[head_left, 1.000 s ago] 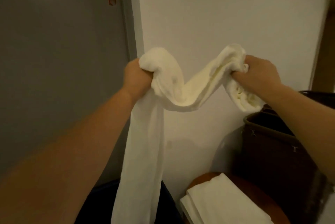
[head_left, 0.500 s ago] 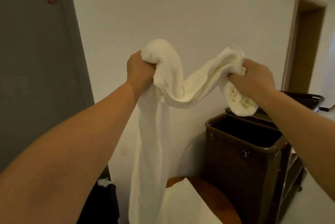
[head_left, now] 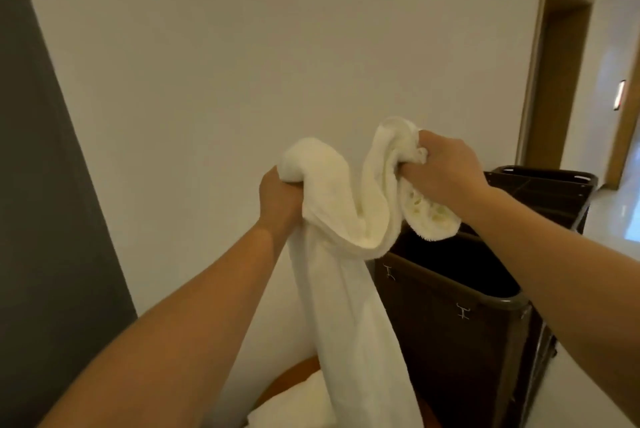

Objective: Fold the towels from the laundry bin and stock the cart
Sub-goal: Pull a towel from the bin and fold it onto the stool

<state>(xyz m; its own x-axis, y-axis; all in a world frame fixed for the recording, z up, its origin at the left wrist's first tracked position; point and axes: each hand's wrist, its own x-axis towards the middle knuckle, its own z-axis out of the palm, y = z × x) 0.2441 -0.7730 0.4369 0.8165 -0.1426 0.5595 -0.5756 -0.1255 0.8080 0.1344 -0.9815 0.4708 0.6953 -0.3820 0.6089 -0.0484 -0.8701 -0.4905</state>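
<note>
I hold a white towel (head_left: pixel 349 275) up in the air in front of a pale wall. My left hand (head_left: pixel 278 199) grips one bunched part of it, and a long length hangs down from there. My right hand (head_left: pixel 441 169) grips another bunched part, with a short end drooping below it. Between my hands the cloth sags in a narrow loop. A dark brown cart (head_left: pixel 464 320) with an open top bin stands at the right, just behind the towel. A folded white towel (head_left: pixel 294 407) lies on a round brown surface (head_left: pixel 294 372) at the bottom.
A grey door (head_left: pixel 41 219) fills the left edge. A wooden door frame (head_left: pixel 540 63) and a bright corridor lie to the far right, beyond the cart.
The view has swung right, showing more of the cart and corridor. My hands have come closer together and lower in view, so the loop of towel between them is narrower.
</note>
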